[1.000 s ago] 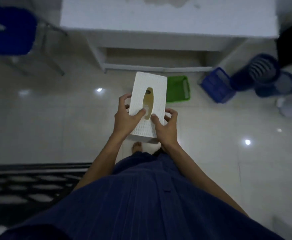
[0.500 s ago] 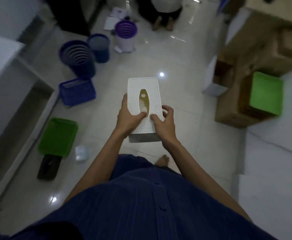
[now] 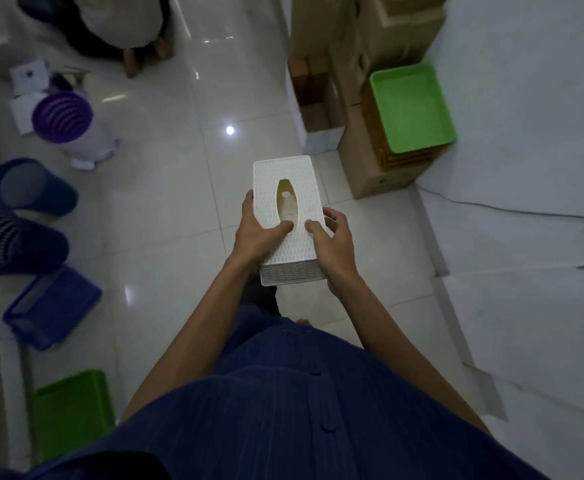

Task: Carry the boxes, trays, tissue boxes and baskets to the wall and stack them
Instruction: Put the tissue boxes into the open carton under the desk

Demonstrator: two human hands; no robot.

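Glossy pale floor tiles (image 3: pixel 165 209) spread under everything, and a white wall (image 3: pixel 526 133) ran along the right side. Both hands held a white woven-pattern tissue box (image 3: pixel 304 178) out in front of the body, above the floor, with its long side pointing away. The left hand (image 3: pixel 259 233) clasped the box's near left edge, its thumb lying across the lid at the near end of the oval slot. The right hand (image 3: pixel 332 244) clasped the near right edge, thumb on the lid and fingers curled round the side.

Ahead and to the right of the grip, against the wall, a green tray (image 3: pixel 411 105) sat on a brownish stack atop a cardboard box (image 3: pixel 370 168). Far to the left and ahead of the grip stood a purple basket (image 3: pixel 63 116). Two dark blue baskets (image 3: pixel 30 185) sat level with the grip on the left, and a blue crate (image 3: pixel 54 306) lay nearer the body below them. A second green tray (image 3: pixel 72 410) lay behind and left of the grip. A thin dark cable (image 3: pixel 491 207) ran along the wall to the grip's right.
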